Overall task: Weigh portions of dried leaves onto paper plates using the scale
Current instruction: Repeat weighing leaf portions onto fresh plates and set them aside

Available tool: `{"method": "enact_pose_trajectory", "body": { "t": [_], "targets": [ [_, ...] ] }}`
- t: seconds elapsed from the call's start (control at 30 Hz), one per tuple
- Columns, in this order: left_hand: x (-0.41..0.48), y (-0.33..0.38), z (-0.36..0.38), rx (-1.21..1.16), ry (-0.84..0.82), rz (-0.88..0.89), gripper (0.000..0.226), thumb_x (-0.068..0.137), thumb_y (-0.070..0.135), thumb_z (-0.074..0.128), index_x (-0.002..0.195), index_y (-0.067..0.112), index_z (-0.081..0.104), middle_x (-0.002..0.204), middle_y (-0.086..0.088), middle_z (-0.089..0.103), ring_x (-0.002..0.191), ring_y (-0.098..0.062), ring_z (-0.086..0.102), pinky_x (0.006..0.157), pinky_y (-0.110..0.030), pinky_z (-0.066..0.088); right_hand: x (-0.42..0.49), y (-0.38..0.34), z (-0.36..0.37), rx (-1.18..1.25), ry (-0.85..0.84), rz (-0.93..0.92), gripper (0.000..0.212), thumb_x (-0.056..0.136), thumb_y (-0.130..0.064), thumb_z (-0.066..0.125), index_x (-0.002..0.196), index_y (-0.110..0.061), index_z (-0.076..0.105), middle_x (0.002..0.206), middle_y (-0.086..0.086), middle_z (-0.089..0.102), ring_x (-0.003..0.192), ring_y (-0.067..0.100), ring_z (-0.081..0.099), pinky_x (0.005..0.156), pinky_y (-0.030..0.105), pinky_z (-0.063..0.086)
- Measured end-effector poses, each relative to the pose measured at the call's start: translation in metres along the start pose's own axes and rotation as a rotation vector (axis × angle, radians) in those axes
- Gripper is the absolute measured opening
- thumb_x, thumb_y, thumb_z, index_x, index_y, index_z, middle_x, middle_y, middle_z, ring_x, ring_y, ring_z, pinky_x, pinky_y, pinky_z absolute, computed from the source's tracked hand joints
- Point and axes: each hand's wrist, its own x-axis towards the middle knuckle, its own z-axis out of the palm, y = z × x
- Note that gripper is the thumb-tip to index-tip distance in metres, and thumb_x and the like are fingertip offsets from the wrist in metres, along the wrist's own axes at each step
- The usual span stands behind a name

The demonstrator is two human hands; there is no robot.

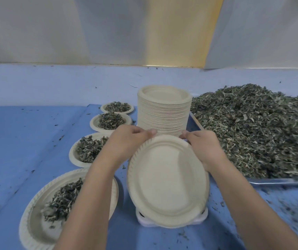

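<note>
**Blue cloth (27, 141): placing step**

The left hand (126, 141) and right hand (204, 148) pinch the far rim of an empty round beige paper plate (166, 181). Below the grip it rests on a small white scale (202, 217). Set it level and centred.

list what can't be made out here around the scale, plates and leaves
1. the scale: head view, the empty plate covers it; only white corners show, no readout.
2. the nearest filled plate: the left forearm crosses it, hiding part of its leaves.
3. the leaf pile: cut off by the right edge, blurred there.
4. whether the empty plate rests on the scale: cannot tell; the left hand and right hand hold its far rim.
</note>
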Motion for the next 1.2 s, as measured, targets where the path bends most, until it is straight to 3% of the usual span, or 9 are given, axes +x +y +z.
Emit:
{"method": "enact_pose_trajectory", "body": {
  "t": [0.13, 0.3, 0.5, 0.67, 0.73, 0.83, 1.07, 1.13, 1.2],
  "targets": [
    [0.000, -0.004, -0.001, -0.074, 0.023, 0.011, 0.017, 0.080, 0.029, 0.073, 0.064, 0.023, 0.074, 0.066, 0.008, 0.071, 0.059, 0.000, 0.062, 0.061, -0.021, 0.047, 0.005, 0.003, -0.002, -0.032, -0.027, 0.066, 0.030, 0.095, -0.030, 0.056, 0.074, -0.015, 0.072, 0.054, 0.001, 0.062, 0.062, 0.022, 0.055, 0.065, 0.032, 0.043],
    [0.005, -0.015, 0.007, -0.294, 0.203, -0.113, 0.018, 0.080, 0.018, 0.074, 0.062, 0.017, 0.073, 0.063, 0.000, 0.071, 0.056, -0.013, 0.062, 0.059, -0.026, 0.052, 0.001, -0.004, -0.009, 0.061, -0.211, 0.290, 0.030, 0.091, -0.037, 0.060, 0.081, -0.011, 0.070, 0.050, -0.002, 0.061, 0.029, 0.007, 0.044, 0.034, 0.015, 0.034],
    [0.014, -0.033, 0.016, -0.314, 0.463, -0.230, 0.030, 0.085, 0.019, 0.069, 0.055, 0.014, 0.063, 0.049, -0.001, 0.053, 0.049, -0.019, 0.045, 0.056, -0.027, 0.038, 0.004, 0.002, -0.018, 0.107, -0.218, 0.347, 0.019, 0.085, -0.010, 0.063, 0.100, 0.000, 0.069, 0.078, 0.006, 0.068, 0.056, 0.014, 0.060, 0.060, 0.028, 0.052],
    [0.016, -0.036, 0.019, -0.147, 0.477, -0.182, 0.025, 0.093, 0.019, 0.055, 0.080, 0.004, 0.071, 0.072, -0.008, 0.064, 0.063, -0.022, 0.052, 0.062, -0.028, 0.039, 0.006, 0.009, -0.015, 0.124, -0.181, 0.295, 0.021, 0.087, 0.002, 0.058, 0.102, -0.008, 0.067, 0.108, 0.014, 0.068, 0.099, 0.026, 0.063, 0.074, 0.031, 0.052],
    [0.017, -0.038, 0.018, -0.129, 0.442, -0.185, 0.027, 0.092, 0.018, 0.055, 0.081, -0.003, 0.069, 0.073, -0.016, 0.060, 0.064, -0.024, 0.047, 0.063, -0.031, 0.036, 0.007, 0.010, -0.016, 0.113, -0.173, 0.277, 0.021, 0.087, 0.001, 0.058, 0.102, -0.011, 0.067, 0.108, 0.014, 0.068, 0.098, 0.024, 0.063, 0.068, 0.026, 0.052],
    [0.016, -0.041, 0.018, -0.109, 0.389, -0.206, 0.018, 0.089, 0.015, 0.055, 0.074, 0.006, 0.061, 0.068, -0.015, 0.045, 0.062, -0.021, 0.035, 0.061, -0.031, 0.027, 0.008, 0.013, -0.015, 0.080, -0.161, 0.259, 0.024, 0.088, 0.000, 0.059, 0.108, -0.009, 0.068, 0.103, 0.013, 0.069, 0.085, 0.020, 0.062, 0.062, 0.023, 0.050],
    [0.017, -0.041, 0.019, -0.130, 0.349, -0.218, 0.015, 0.085, 0.015, 0.053, 0.074, 0.008, 0.060, 0.073, -0.015, 0.053, 0.065, -0.021, 0.043, 0.064, -0.032, 0.033, 0.013, 0.020, -0.015, 0.052, -0.132, 0.175, 0.026, 0.087, 0.002, 0.061, 0.112, -0.006, 0.067, 0.102, 0.012, 0.069, 0.086, 0.021, 0.064, 0.072, 0.027, 0.054],
    [0.017, -0.041, 0.019, -0.103, 0.347, -0.210, 0.017, 0.085, 0.016, 0.052, 0.072, 0.007, 0.059, 0.072, -0.015, 0.052, 0.064, -0.020, 0.041, 0.064, -0.033, 0.031, 0.013, 0.020, -0.015, 0.042, -0.130, 0.164, 0.025, 0.087, 0.001, 0.062, 0.111, -0.005, 0.068, 0.103, 0.012, 0.069, 0.089, 0.021, 0.063, 0.066, 0.022, 0.053],
    [0.017, -0.042, 0.019, -0.097, 0.348, -0.207, 0.018, 0.086, 0.018, 0.052, 0.073, 0.007, 0.060, 0.072, -0.015, 0.052, 0.064, -0.020, 0.041, 0.064, -0.033, 0.031, 0.011, 0.019, -0.014, 0.029, -0.132, 0.161, 0.023, 0.087, 0.000, 0.060, 0.109, 0.004, 0.066, 0.091, 0.018, 0.064, 0.076, 0.025, 0.055, 0.056, 0.023, 0.043]
  ]
}}
